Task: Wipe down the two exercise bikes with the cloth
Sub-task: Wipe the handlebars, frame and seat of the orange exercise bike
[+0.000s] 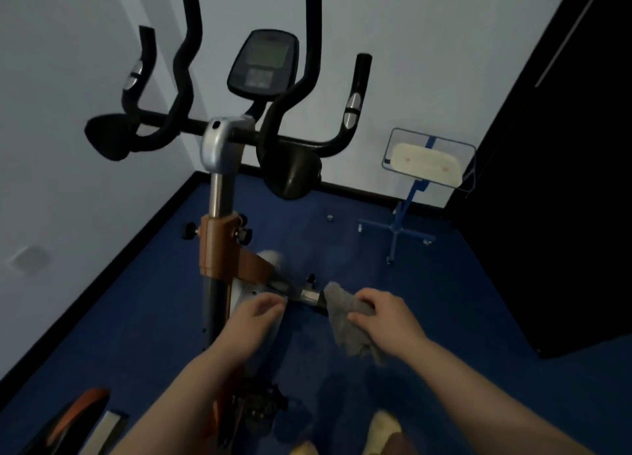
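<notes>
An exercise bike [219, 167] stands before me, with black handlebars, a console [263, 65] on top and an orange-brown clamp on its silver post. My right hand [383, 314] grips a grey cloth [349, 321] against the end of the bike's low front bar [307, 295]. My left hand [254, 314] hovers with relaxed fingers over the white lower frame beside that bar, holding nothing. Part of a second bike [78, 420], orange and black, shows at the bottom left corner.
The floor [461, 300] is blue carpet, with pale walls meeting in a corner behind the bike. A blue stand [410, 212] with a tilted tray is at the back right. A dark panel [554, 198] fills the right side. My feet show at the bottom.
</notes>
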`<state>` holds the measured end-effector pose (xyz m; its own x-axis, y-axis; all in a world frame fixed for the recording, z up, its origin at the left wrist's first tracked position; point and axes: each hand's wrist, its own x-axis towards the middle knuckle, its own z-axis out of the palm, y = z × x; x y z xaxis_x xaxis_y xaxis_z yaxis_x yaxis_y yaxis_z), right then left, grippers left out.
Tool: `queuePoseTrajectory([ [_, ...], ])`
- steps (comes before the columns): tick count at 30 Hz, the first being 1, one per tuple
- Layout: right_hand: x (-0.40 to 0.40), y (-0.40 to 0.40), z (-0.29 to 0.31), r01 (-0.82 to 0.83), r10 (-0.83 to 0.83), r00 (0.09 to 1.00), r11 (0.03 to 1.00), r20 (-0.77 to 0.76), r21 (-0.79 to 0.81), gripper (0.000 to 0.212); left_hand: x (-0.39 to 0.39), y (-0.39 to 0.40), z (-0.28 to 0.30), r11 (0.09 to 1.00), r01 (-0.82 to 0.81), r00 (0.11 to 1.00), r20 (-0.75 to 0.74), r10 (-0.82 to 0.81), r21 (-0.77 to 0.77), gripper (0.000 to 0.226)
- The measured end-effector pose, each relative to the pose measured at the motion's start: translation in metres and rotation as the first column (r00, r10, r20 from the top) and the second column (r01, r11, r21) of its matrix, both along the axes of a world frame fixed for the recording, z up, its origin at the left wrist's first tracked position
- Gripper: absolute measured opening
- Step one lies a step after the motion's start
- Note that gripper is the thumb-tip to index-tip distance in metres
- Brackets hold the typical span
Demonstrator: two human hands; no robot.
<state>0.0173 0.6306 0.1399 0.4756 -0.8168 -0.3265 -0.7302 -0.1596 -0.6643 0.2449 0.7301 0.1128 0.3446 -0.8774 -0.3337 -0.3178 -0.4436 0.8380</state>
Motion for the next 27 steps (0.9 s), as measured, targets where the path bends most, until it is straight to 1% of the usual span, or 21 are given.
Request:
queuePoseTrajectory([
  [3,0.018,-0.029,0.004,-0.018,0.018,0.999,1.0,0.044,-0.013,0.005,-0.001,-0.029,0.009,0.999,0.015,1.0,0.014,-0.014,-0.041,0.016],
  [8,0.042,-0.073,0.021,-0.126,0.13,0.986,0.991,0.108,-0.044,0.007,-0.015,-0.062,0.033,0.981,-0.071,0.997,0.012,0.074,-0.179,0.016],
  [15,0.069,-0.133,0.06,-0.187,0.205,0.946,0.978,0.252,-0.094,0.006,0.001,-0.119,0.08,0.957,-0.12,0.989,0.05,0.138,-0.266,0.018],
  [18,0.08,-0.147,0.071,-0.204,0.229,0.936,0.972,0.267,-0.116,0.006,0.009,-0.131,0.091,0.966,-0.11,0.988,0.082,0.132,-0.233,0.02],
  [20,0.084,-0.151,0.074,-0.184,0.206,0.935,0.978,0.288,-0.103,0.006,0.015,-0.132,0.093,0.974,-0.101,0.992,0.052,0.113,-0.204,0.021],
  [24,0.086,-0.149,0.074,-0.13,0.134,0.927,0.991,0.349,-0.035,0.011,0.027,-0.128,0.093,0.986,0.009,1.0,-0.004,-0.01,-0.169,0.017],
  [25,0.085,-0.146,0.075,-0.101,0.101,0.919,0.995,0.381,-0.02,0.012,0.03,-0.127,0.094,0.984,0.013,1.0,-0.009,-0.015,-0.176,0.017],
  [27,0.087,-0.136,0.074,0.02,-0.032,0.882,0.999,0.47,0.031,0.013,0.04,-0.12,0.093,0.98,0.0,1.0,-0.004,-0.001,-0.2,0.016],
])
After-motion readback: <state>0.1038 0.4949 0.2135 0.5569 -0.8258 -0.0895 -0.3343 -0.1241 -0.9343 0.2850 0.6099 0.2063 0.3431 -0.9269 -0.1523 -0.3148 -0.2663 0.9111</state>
